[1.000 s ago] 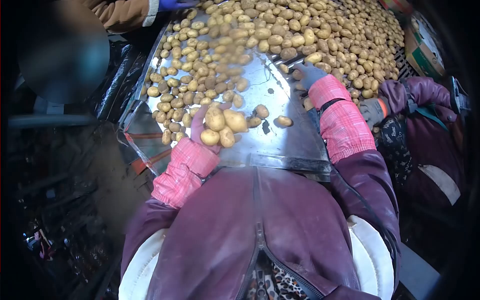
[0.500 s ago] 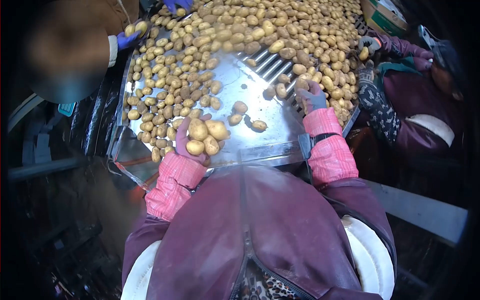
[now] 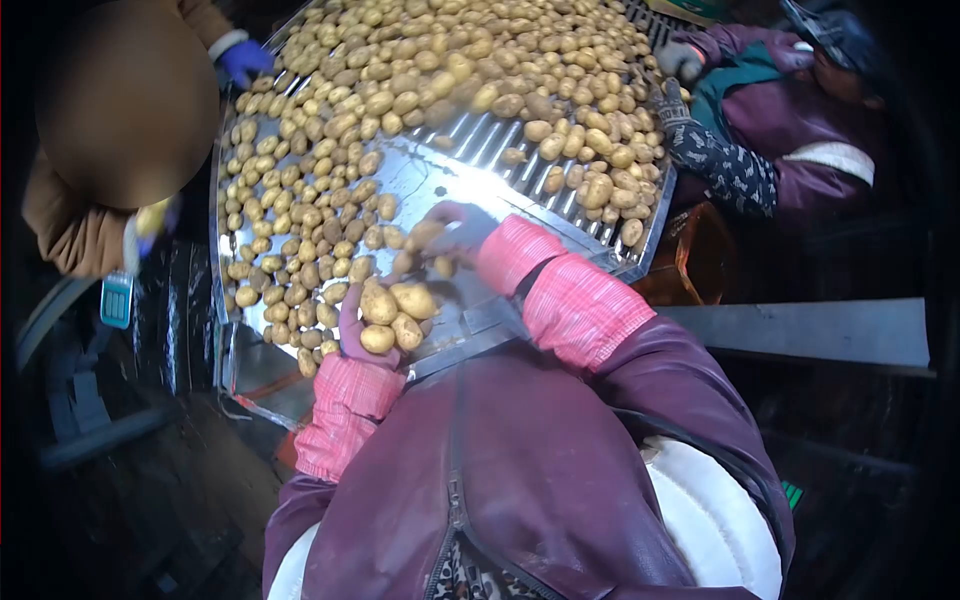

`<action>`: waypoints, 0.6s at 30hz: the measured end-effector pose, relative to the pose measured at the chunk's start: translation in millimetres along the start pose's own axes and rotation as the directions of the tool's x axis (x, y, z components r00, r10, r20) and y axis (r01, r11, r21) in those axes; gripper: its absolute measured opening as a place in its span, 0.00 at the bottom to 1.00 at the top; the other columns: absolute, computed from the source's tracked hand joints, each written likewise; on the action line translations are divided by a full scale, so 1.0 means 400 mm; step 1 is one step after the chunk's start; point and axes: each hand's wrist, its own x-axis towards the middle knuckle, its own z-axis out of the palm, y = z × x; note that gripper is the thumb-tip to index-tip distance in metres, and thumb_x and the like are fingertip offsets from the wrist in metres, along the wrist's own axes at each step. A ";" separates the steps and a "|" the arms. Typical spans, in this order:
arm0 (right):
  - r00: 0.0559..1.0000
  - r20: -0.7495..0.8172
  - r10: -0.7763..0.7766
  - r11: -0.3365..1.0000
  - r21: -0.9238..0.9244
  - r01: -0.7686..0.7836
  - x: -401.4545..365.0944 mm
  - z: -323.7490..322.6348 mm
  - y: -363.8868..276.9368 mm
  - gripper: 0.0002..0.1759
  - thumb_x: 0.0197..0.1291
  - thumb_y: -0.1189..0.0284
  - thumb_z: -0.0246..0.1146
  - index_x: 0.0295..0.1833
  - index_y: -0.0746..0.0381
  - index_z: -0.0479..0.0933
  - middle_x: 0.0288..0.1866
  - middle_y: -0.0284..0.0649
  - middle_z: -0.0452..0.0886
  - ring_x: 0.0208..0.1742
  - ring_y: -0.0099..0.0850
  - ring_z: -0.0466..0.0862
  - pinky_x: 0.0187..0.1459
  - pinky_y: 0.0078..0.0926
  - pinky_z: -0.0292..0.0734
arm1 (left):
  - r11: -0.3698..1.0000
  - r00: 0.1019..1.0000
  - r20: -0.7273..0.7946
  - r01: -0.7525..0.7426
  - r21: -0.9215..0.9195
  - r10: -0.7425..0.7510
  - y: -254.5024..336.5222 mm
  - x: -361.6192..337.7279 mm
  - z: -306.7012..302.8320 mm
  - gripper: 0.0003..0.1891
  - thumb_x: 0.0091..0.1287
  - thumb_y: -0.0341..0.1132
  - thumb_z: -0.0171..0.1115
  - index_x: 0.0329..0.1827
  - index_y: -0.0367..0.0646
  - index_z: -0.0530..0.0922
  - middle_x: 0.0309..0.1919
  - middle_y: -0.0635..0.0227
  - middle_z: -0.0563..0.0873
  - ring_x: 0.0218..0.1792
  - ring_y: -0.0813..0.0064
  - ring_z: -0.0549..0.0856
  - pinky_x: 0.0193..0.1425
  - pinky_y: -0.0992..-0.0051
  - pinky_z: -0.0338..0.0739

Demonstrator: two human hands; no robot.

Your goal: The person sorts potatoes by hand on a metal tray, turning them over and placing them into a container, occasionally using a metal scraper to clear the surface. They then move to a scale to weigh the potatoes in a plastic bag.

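Several large potatoes point(image 3: 380, 303) rest in my left hand point(image 3: 352, 325), gloved and cupped around them at the near edge of the metal table point(image 3: 440, 345). My right hand point(image 3: 462, 232), in a grey and pink glove, is over the middle of the table with its fingers round a brownish potato point(image 3: 427, 236); motion blurs it slightly. A few loose potatoes lie under and beside its fingers. Smaller potatoes point(image 3: 310, 210) spread across the table's left part, and a dense pile point(image 3: 400, 50) covers its far part.
Slatted metal bars point(image 3: 490, 145) cross the table beyond my right hand. At the right, a co-worker's gloved hands point(image 3: 680, 62) are by the pile. Another co-worker's blue-gloved hand point(image 3: 245, 62) is at the far left edge. A grey beam point(image 3: 810, 330) extends to the right.
My right hand has moved left from the slatted side to the middle, near my left hand. The left co-worker's hand with a potato has moved off the table. The whole view has shifted.
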 end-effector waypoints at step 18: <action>0.865 -0.493 0.096 0.791 0.565 0.234 -0.700 -0.167 0.148 0.25 0.54 0.71 0.69 0.60 0.56 0.76 0.39 0.31 0.80 0.36 0.21 0.77 0.34 0.20 0.73 | 0.623 0.614 0.225 0.573 0.533 -0.757 -0.352 0.044 0.379 0.32 0.76 0.55 0.43 0.66 0.32 0.71 0.56 0.49 0.81 0.53 0.56 0.84 0.55 0.55 0.83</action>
